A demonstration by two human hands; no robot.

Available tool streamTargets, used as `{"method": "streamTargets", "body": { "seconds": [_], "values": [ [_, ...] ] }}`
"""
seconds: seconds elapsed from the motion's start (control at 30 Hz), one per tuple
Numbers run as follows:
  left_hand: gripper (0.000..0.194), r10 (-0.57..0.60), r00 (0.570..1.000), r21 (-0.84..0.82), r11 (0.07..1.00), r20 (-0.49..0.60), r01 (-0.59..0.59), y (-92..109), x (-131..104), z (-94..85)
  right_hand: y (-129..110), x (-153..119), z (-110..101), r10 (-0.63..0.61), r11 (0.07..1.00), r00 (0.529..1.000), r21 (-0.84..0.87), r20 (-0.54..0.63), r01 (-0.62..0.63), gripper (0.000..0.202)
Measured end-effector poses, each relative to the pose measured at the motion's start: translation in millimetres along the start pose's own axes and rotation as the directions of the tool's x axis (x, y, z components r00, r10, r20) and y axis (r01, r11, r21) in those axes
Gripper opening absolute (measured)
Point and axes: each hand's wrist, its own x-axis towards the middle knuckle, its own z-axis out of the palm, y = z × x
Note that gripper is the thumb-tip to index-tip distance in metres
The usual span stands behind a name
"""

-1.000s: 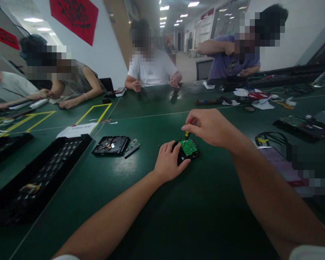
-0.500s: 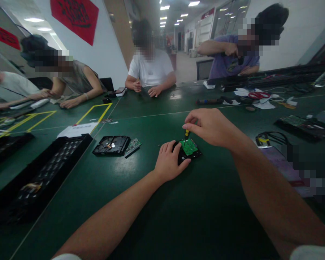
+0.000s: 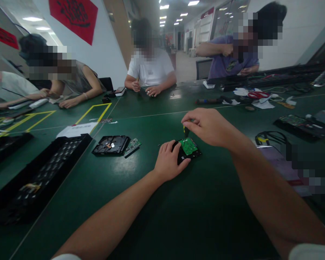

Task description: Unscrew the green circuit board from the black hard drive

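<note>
A black hard drive (image 3: 183, 156) with a green circuit board (image 3: 190, 146) on top lies on the table in front of me. My left hand (image 3: 170, 159) grips its left side, fingers over the far left part and thumb along the near edge. Above the board, my right hand (image 3: 199, 124) pinches a small screwdriver (image 3: 186, 132) with a yellow and black handle. Its shaft points down at the board's left part; whether the tip sits in a screw is too small to tell. Left of my hand lie another hard drive (image 3: 111, 145) and a loose circuit board (image 3: 133, 145).
A long black tray-like casing (image 3: 43, 177) is at the left beside a white paper (image 3: 77, 130). On the right are a coiled black cable (image 3: 271, 136), a purple packet (image 3: 280, 164) and a device with an exposed board (image 3: 298, 124). Several people sit around the green table (image 3: 141, 216).
My right hand has shifted slightly left, and the screwdriver handle leans a little more left. My left hand stays on the hard drive. The person opposite has moved their hands slightly.
</note>
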Motion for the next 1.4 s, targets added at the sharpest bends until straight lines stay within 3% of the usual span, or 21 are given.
{"method": "streamTargets", "body": {
  "seconds": [0.17, 0.3, 0.47, 0.6, 0.9, 1.03, 1.27, 1.4],
  "values": [
    [0.073, 0.001, 1.0, -0.008, 1.0, -0.006, -0.001, -2.3, 0.2, 2.3, 0.3, -0.6, -2.1, 0.052, 0.999, 0.999, 0.011, 0.003, -0.052, 0.014],
    [0.073, 0.003, 1.0, -0.01, 1.0, -0.003, -0.003, -1.7, -0.2, 1.2, -0.2, -1.5, -1.8, 0.144, 0.989, 0.989, 0.047, -0.013, -0.143, 0.02],
    [0.073, 0.004, 1.0, 0.012, 1.0, -0.003, -0.004, -0.9, -0.4, 0.3, -1.1, -1.6, -1.1, 0.087, 0.996, 0.996, 0.026, -0.007, -0.087, 0.012],
    [0.074, 0.004, 1.0, 0.019, 1.0, 0.002, -0.004, -1.1, 0.0, 1.3, -1.0, -1.0, -0.8, 0.046, 0.999, 0.999, -0.006, -0.007, -0.046, 0.021],
    [0.073, 0.005, 1.0, 0.023, 1.0, -0.002, -0.005, -1.4, -0.4, 0.6, -0.2, -0.2, -1.0, 0.058, 0.998, 0.998, -0.005, 0.017, -0.058, 0.015],
    [0.074, 0.004, 1.0, 0.025, 1.0, -0.001, -0.004, -1.1, -0.4, 1.0, -1.1, -0.3, 0.4, 0.076, 0.997, 0.997, -0.003, 0.018, -0.076, 0.022],
    [0.074, 0.01, 1.0, 0.024, 1.0, -0.011, -0.01, -1.7, 0.2, 1.9, 1.3, 0.3, 0.3, 0.007, 1.0, 1.0, 0.002, 0.009, -0.007, 0.021],
    [0.074, 0.008, 1.0, 0.017, 1.0, -0.013, -0.008, -2.3, 0.0, 2.1, 2.2, -1.1, -1.7, 0.071, 0.997, 0.997, 0.012, -0.001, -0.071, 0.014]
  ]
}}
